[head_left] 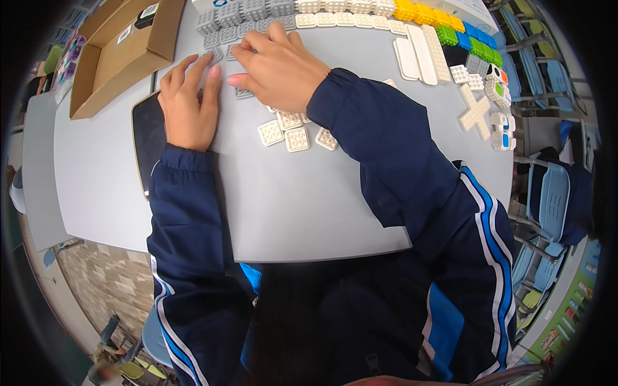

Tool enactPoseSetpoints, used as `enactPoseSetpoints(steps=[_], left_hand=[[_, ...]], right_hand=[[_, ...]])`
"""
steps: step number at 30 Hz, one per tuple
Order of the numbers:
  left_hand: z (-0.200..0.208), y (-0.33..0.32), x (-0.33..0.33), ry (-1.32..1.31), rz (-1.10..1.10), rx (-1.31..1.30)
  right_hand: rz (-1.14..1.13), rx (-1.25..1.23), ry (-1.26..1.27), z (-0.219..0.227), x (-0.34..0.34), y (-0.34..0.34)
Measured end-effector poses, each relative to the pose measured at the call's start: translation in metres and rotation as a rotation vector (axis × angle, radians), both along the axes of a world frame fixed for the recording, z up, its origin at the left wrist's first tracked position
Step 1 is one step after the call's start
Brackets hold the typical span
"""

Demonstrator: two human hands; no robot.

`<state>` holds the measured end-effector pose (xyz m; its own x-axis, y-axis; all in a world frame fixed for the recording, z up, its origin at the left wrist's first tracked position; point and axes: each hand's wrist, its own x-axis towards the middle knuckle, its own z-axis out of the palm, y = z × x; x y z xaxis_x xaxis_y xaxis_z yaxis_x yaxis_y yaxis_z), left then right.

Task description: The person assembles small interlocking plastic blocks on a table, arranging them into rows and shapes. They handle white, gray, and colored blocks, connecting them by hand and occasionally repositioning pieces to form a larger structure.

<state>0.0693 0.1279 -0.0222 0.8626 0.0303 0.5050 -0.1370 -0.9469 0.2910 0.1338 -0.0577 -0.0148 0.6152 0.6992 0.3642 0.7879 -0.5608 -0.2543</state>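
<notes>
1. Your left hand (188, 106) lies palm down on the grey desk (290, 206), fingers spread and flat, with the fingertips resting on the grey square tiles (219, 40) near the far edge. Its grip is spread and pinches nothing.
2. Your right hand (280, 67) reaches across just beside the left one, fingers bent over the same patch of grey tiles. You cannot tell whether its grip is pinching a tile, because the fingertips hide what lies under them.
3. The heel of your left hand covers the upper corner of a dark tablet (147, 138) lying flat on the desk.
4. Just below your right wrist sit a few loose white square tiles (297, 139), close together, studs up.
5. Along the far edge runs a row of blocks: grey, then white blocks (341, 13), then yellow blocks (418, 13), green blocks (450, 33) and blue ones further right.
6. Three long white strips (421, 55) lie side by side to the right, and a white cross-shaped piece (475, 112) lies nearer the right edge.
7. An open cardboard box (119, 55) stands at the far left of the desk.
</notes>
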Motion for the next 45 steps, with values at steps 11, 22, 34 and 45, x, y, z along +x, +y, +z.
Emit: enactPoseSetpoints(steps=[11,22,34,45], left_hand=[[-0.001,0.0,0.0,0.087,-0.003,-0.157],[-0.002,0.001,-0.001,0.123,0.015,-0.066],[0.012,0.002,-0.007,-0.036,0.024,-0.21],[0.037,0.01,-0.025,0.26,-0.072,-0.311]], right_hand=[[0.039,0.024,0.018,-0.003,0.0,0.001],[0.0,0.011,0.003,-0.004,-0.001,0.002],[-0.044,0.111,0.024,0.035,0.034,-0.019],[0.081,-0.12,0.24,0.042,0.033,-0.044]])
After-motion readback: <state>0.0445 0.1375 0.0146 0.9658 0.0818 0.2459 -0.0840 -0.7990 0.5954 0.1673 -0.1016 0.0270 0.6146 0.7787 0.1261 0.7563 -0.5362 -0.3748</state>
